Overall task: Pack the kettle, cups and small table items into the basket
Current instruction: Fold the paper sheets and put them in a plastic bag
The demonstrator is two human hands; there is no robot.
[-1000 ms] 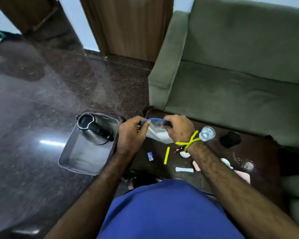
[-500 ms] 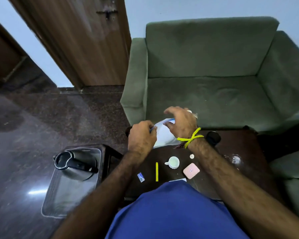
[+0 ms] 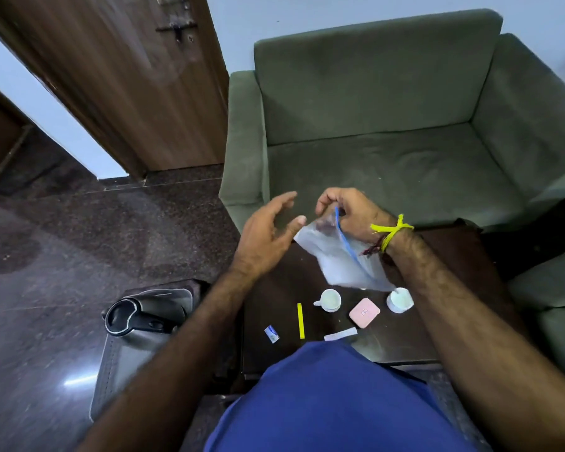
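The kettle (image 3: 141, 316) is lying in the basket (image 3: 111, 380) on the floor, down and to the left of the left hand (image 3: 268, 236), so that part of the packing looks done. A second ago both hands were pinching the blue-edged bag (image 3: 340, 259) at its mouth; now the left hand is letting go, fingers spread and curled loosely, hovering just beside the bag's left corner with nothing in it. The right hand (image 3: 349, 213) alone is gripping the bag by its blue strip, wrist bent, the bag hanging below it over the table (image 3: 405, 337). This probably means the bag is sealed or being shaken out, freeing the left hand for the next pickup. Beneath the hands a small packet (image 3: 271, 333), a yellow stick (image 3: 300, 320), a cup (image 3: 329, 300), a pink case (image 3: 364, 312) and a second cup (image 3: 399, 299) are waiting, unpacked.
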